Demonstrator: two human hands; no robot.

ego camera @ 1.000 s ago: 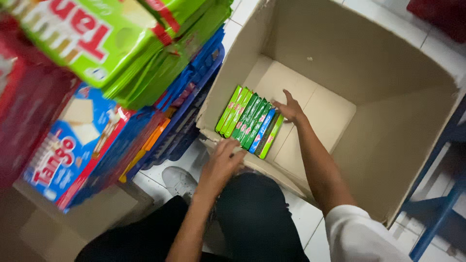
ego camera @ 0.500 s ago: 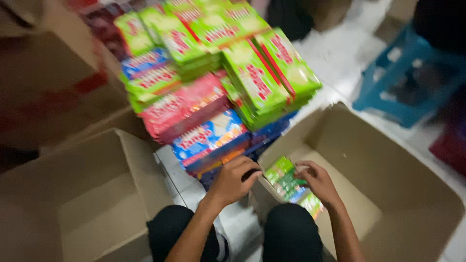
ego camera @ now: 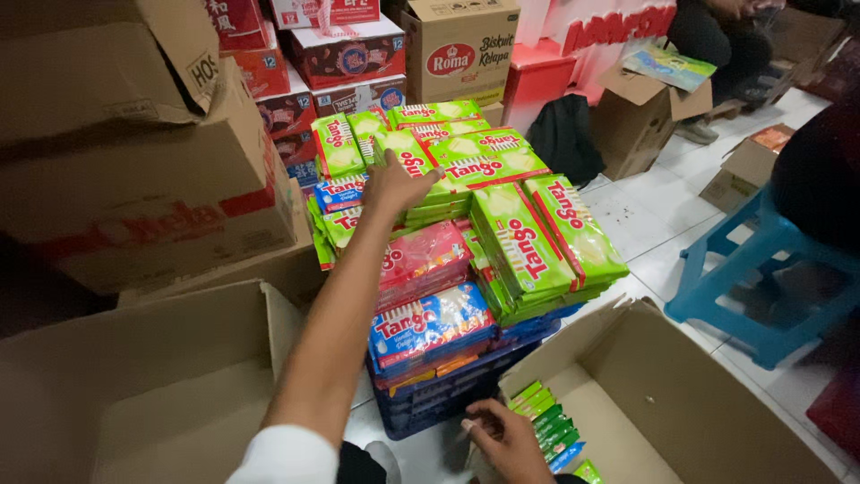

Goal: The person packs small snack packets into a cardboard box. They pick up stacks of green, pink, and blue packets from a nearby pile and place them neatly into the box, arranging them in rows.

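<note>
Here my left hand [ego camera: 394,182] is stretched out over the heap of flat green wafer packs [ego camera: 502,170], fingers spread and resting on the top of one pack, nothing pinched yet. To do this pick well, I judge it best to curl the fingers round the near edge of a single bundle and lift it straight up, so the slanting packs beside it do not slide off the pile. My right hand [ego camera: 506,439] sits low at the near rim of the open brown cardboard box [ego camera: 681,403], loosely open beside the row of green packs standing on edge [ego camera: 545,419] inside; it seems to hold nothing. Under the green heap lie pink packs [ego camera: 421,255] and blue-and-white packs [ego camera: 430,324], all on a dark blue plastic crate [ego camera: 448,394]. Another empty carton [ego camera: 134,385] gapes to the left; a blue plastic stool [ego camera: 761,278] stands right.
</note>
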